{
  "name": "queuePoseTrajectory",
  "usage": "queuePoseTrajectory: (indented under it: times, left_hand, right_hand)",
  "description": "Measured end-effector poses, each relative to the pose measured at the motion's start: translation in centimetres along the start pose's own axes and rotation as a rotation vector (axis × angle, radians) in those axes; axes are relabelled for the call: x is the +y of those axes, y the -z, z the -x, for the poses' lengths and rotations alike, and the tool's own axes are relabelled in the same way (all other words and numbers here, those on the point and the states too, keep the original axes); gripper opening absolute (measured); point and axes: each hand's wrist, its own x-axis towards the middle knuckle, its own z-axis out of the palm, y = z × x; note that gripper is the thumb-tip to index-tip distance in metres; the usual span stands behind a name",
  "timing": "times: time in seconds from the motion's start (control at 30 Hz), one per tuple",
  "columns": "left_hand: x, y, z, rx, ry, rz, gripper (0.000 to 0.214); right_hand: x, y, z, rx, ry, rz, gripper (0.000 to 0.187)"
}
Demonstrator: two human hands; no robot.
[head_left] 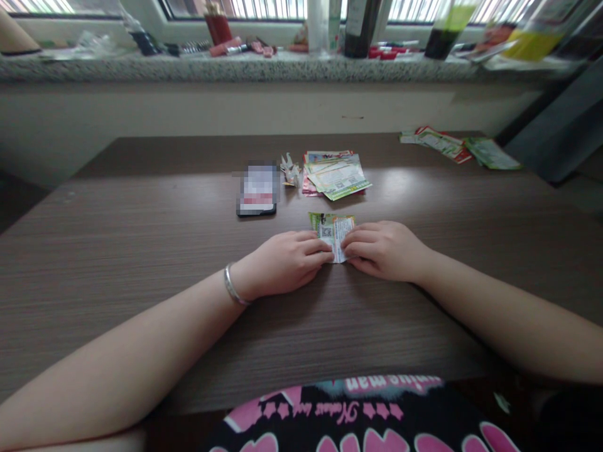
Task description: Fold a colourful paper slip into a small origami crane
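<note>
The slip (332, 233), a small printed paper with a green top edge, lies flat on the table (141, 263), dead centre in front of the person. Its long axis runs away from the body, tipped a touch to the left. The far end pokes out beyond the knuckles and the near end is buried under fingertips. The left hand (287, 263) comes in from the left side and the right hand (384, 251) from the right, fingers curled, tips meeting on the slip's near half. Both hands are closed down on the paper and almost touching each other across it. The thumbs are tucked out of sight, so whether they sit under the edge I cannot tell. Neither hand is nearer; the slip sits squarely between them. A bracelet (230, 285) rides the left wrist. Just beyond, up the table, a stack (336, 176) of similar papers sits a little right of the slip's line. A small folded paper figure (290, 169) stands just left of it, and a phone (257, 190) lies left again. Well off at the far right corner, more papers (443, 143) lie scattered. Bottles and clutter crowd the sill (235, 68) at the back.
</note>
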Motion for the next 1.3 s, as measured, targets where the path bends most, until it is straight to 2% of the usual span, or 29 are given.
queuePoseTrajectory:
  times: [0.17, 0.47, 0.8, 1.13, 1.3]
  left_hand:
    - [0.3, 0.0, 0.0, 0.017, 0.061, -0.017, 0.02]
    - [0.2, 0.0, 0.1, 0.01, 0.082, 0.008, 0.022]
    - [0.3, -0.1, 0.1, -0.012, 0.112, 0.087, 0.022]
    - [0.1, -0.2, 0.0, -0.03, 0.054, 0.149, 0.021]
    - [-0.1, -0.3, 0.1, -0.037, 0.059, 0.175, 0.026]
  right_hand:
    - [0.0, 0.1, 0.0, 0.0, -0.017, 0.017, 0.022]
    - [-0.7, 0.0, -0.3, 0.019, -0.044, 0.14, 0.025]
    - [-1.0, -0.5, -0.4, 0.045, -0.142, 0.111, 0.023]
    - [-0.3, -1.1, -0.7, 0.11, -0.327, -0.204, 0.012]
    - [-0.2, -1.2, -0.7, 0.239, -0.435, -0.288, 0.006]
